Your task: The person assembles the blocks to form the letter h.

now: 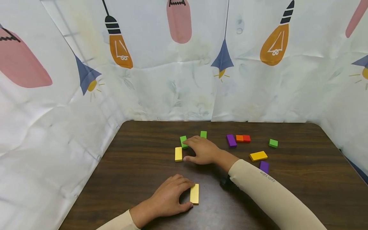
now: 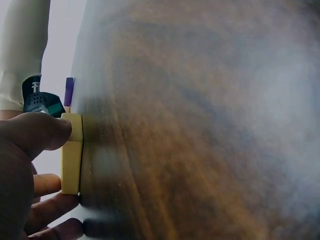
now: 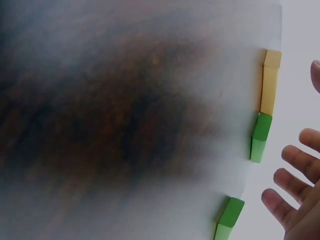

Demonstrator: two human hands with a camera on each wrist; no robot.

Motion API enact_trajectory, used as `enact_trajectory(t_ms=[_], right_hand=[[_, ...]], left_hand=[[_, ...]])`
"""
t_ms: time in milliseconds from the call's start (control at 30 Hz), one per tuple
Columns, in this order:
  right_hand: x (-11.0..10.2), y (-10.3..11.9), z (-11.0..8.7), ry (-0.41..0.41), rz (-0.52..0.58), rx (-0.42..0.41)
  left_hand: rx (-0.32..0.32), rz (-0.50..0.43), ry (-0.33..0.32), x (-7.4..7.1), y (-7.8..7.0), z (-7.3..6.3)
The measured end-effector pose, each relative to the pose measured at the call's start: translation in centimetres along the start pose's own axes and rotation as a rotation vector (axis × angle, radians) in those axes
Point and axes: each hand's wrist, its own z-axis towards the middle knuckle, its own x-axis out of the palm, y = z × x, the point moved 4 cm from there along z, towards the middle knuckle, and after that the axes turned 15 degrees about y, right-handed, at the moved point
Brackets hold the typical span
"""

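My left hand (image 1: 172, 196) pinches a pale yellow block (image 1: 194, 194) between thumb and fingers, with just enough room between them for the block. That block is on the near part of the brown bench (image 1: 129, 166), and its long side points away from me. My right hand (image 1: 202, 150) reaches farther out, with its fingers apart and the thumb held away from them, and it has hold of nothing. Just left of its thumb is another yellow block (image 1: 178, 154), also pale. A green block (image 1: 183, 139) is at that one's far end, partly behind my fingers; I cannot tell if the two touch. Past my knuckles is a second green block (image 1: 203, 134), partly hidden by my hand. Over to the right I see a purple block (image 1: 231, 141), then an orange block (image 1: 239, 138) and a red block (image 1: 246, 138) side by side, touching. A third green block (image 1: 273, 143) is farther right. Nearer my arm lies a darker yellow block (image 1: 258, 156), and my cream sleeve (image 1: 276, 198) covers part of another purple block (image 1: 264, 166). Behind the bench hangs a white cloth (image 1: 178, 86) with pink, blue and orange lamps on it.
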Motion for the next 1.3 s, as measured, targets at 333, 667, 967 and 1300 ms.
enact_trajectory(t_ms=[333, 667, 967, 1300], right_hand=[[0.2, 0.5, 0.7, 0.016, -0.031, -0.012], [0.3, 0.9, 1.4, 0.047, -0.077, -0.011], [0.7, 0.9, 2.1, 0.078, -0.098, 0.021], [1.1, 0.7, 2.8, 0.109, -0.095, 0.058]], left_hand=[[0.0, -0.011, 0.01, 0.0, 0.0, 0.0], [0.009, -0.008, 0.003, 0.1, 0.1, -0.1], [0.011, -0.001, -0.001, 0.0, 0.0, -0.1], [0.002, -0.007, 0.01, 0.0, 0.0, -0.1]])
